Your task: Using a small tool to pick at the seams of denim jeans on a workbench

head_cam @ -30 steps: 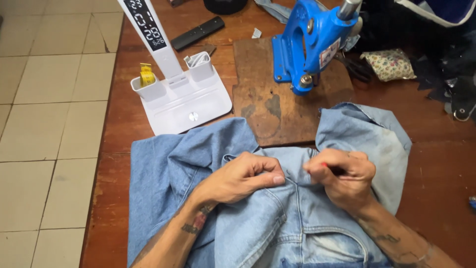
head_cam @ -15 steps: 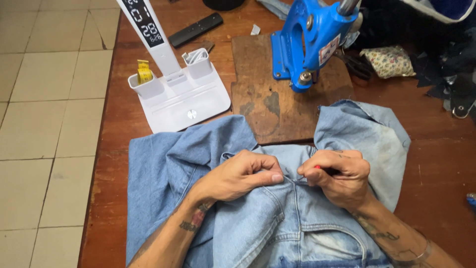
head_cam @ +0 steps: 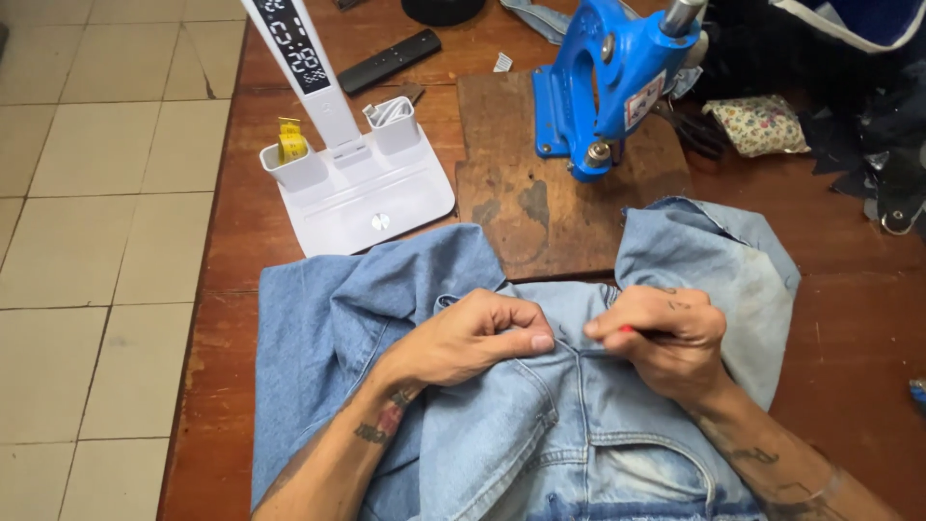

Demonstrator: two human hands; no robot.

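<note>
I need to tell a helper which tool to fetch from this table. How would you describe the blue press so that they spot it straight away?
On the brown wooden table, look past the light-blue jeans to the dark wooden board at the far side. The blue press stands on that board. It is the only bright blue metal thing there, taller than the white desk lamp base to its left, with a grey handle on top.

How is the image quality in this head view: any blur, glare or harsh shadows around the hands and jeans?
Head view: even, soft light, no harsh shadows; left hand and right hand on the jeans are sharp, without motion blur. Mild sheen on the white lamp base; dark clutter at top right loses detail.
</note>
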